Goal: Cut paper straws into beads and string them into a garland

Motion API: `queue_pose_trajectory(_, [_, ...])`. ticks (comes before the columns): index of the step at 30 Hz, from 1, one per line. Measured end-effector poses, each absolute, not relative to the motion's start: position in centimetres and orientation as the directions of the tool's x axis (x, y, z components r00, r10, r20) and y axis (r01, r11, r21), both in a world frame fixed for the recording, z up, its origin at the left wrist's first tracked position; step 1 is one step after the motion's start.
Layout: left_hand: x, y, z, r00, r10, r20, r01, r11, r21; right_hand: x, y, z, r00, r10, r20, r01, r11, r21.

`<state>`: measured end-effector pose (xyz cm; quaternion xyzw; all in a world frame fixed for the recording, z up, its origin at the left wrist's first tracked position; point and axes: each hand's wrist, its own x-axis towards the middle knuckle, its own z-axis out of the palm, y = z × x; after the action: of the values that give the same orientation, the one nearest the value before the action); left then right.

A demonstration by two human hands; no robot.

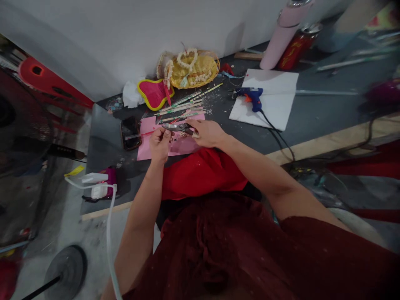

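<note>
Pruners [181,127]: clamped in our right hand [208,131], just beside our left.
Left hand [159,144]: pinched — seemingly on a stick [147,133].
Cutting: likely in hand — next squeeze needs our fingers clear.

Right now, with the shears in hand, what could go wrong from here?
The shears in the right hand have their blades right by the left hand, so a slip might nick its fingers. The glue gun lies on the white sheet with its cord running over the table's front edge; a snag might drag it off.
</note>
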<state>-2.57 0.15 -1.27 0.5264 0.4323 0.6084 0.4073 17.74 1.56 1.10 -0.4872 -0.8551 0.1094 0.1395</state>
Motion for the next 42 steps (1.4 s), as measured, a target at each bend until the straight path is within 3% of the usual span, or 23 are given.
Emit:
queue_pose_trajectory(18, [-2.6,0.1,-1.5,-0.103,0.957,0.272,0.000,-0.273,0.962,18.2,2.4,0.4,-0.518,0.832,0.200,0.757,0.555,-0.345])
queue_pose_trajectory(35, [-2.6,0.1,-1.3,-0.117,0.958,0.262,-0.053,-0.270,0.961,17.4,1.4,1.1,-0.469,0.880,0.080,0.829,0.470,-0.304])
queue_pose_trajectory(42, [-2.7,0.2,-1.5,-0.121,0.956,0.267,-0.011,-0.270,0.963,17.5,1.9,0.6,-0.476,0.868,0.142,0.810,0.495,-0.314])
